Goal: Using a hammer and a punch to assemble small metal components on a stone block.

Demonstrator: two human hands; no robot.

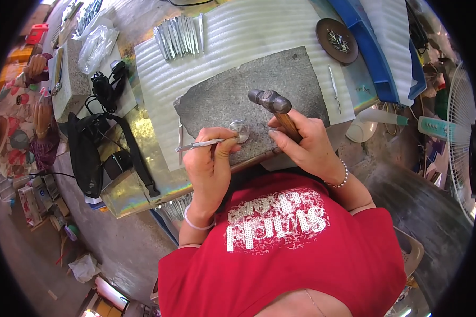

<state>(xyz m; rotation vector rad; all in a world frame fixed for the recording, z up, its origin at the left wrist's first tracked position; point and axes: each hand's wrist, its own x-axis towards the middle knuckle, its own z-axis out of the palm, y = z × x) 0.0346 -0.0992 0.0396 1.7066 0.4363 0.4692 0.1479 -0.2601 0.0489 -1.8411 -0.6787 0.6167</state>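
Note:
A grey stone slab [211, 100] lies on the table in front of me. Close to its near edge is a small round shiny metal piece [240, 130]. My left hand [209, 164] is closed in a pinch on a thin silvery metal strip [202, 143], its fingertips right beside the round piece; I cannot tell whether they touch it. In my right hand [309, 145] is a hammer [272, 101], gripped by its wooden handle, with the dark head over the slab. Part of the handle is hidden by the fingers.
White foam sheeting [158, 84] underlies the slab. Beyond it are a row of metal strips [179, 38], a brown dish [325, 29] of small pieces and a blue tray [373, 68]. A black bag [87, 158] sits left, a fan [460, 137] right. Another person's hand [42, 116] shows far left.

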